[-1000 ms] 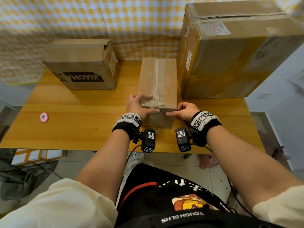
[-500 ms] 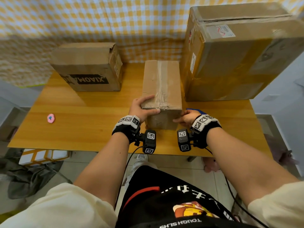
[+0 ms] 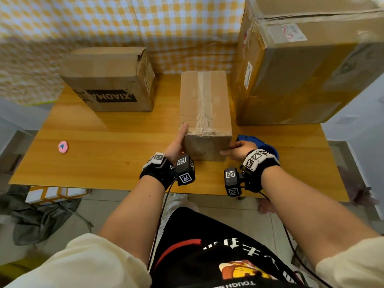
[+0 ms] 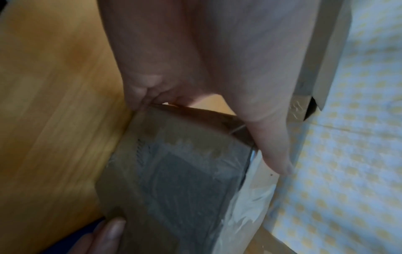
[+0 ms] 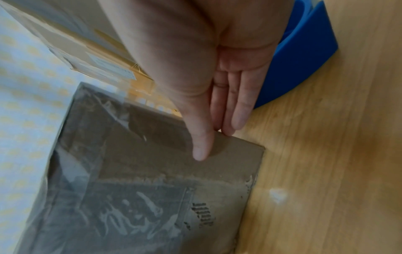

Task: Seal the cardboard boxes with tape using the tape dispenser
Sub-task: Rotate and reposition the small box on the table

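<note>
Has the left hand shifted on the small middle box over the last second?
Yes. The left hand slid off the top of the small box down its left side, toward the table.

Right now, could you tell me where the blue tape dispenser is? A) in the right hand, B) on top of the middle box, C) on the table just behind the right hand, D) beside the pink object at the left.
C: the blue tape dispenser lies on the table just behind the right hand, whose straight fingers touch the middle box.
</note>
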